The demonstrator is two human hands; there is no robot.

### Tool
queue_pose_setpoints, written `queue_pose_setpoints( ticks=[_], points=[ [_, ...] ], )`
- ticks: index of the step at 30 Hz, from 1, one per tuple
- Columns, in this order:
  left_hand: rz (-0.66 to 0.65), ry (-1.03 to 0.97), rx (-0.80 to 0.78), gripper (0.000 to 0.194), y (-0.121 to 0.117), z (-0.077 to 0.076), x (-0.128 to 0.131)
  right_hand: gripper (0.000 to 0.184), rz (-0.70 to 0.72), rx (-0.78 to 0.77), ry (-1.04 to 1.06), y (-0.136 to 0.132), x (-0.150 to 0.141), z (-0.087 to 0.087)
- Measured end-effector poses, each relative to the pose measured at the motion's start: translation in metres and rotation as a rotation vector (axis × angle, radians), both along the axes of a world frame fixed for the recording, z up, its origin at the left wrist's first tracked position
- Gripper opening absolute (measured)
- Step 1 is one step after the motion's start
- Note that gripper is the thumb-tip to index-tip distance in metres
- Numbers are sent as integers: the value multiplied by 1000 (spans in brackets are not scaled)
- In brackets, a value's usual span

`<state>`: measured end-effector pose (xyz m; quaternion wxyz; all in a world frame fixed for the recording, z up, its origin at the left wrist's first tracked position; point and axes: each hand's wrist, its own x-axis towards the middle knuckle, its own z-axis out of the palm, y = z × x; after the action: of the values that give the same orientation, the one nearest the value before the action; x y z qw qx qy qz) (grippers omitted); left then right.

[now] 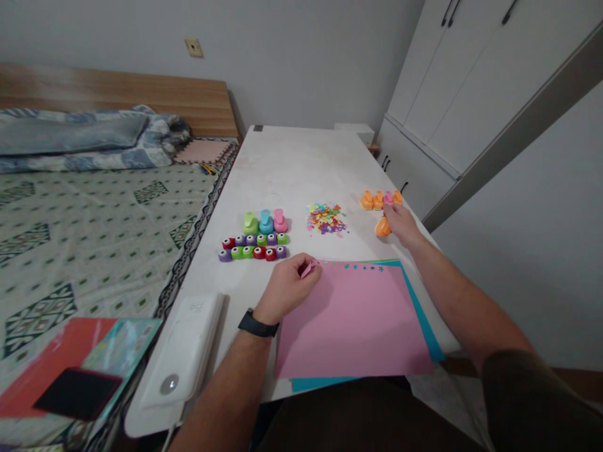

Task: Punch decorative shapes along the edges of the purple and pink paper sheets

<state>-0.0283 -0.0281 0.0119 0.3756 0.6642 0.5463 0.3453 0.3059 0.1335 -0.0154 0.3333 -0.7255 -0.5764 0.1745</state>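
Observation:
My left hand (pixel 287 290) is curled over the table's near side, pinching a small pink paper scrap (pixel 307 270) between its fingers. Just right of it lies a pink paper sheet (pixel 353 320) on a teal sheet (pixel 424 333), with tiny blue punched shapes along the far edge. My right hand (pixel 398 225) rests among orange craft punches (pixel 378 201), by a pink punch (pixel 387 198) and a tipped orange punch (pixel 382 227). Between the hands lies a pile of coloured paper confetti (pixel 326 218). Three larger punches (pixel 265 221) stand behind a cluster of small punches (pixel 252 247).
The white table (pixel 282 169) carries everything, with a long white plastic case (pixel 181 348) at its near left edge. A patterned bed (pixel 94 238) runs along the left side, with coloured folders and a black pad (pixel 78 393) on it. White wardrobes (pixel 471 81) stand at right.

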Motion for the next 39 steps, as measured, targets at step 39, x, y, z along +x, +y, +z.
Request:
queue_pose_setpoints(
  ticks=[39],
  points=[
    [40,-41,35,20,-1,3,-2,45,496,-171,-154,-60,-14,50]
  ],
)
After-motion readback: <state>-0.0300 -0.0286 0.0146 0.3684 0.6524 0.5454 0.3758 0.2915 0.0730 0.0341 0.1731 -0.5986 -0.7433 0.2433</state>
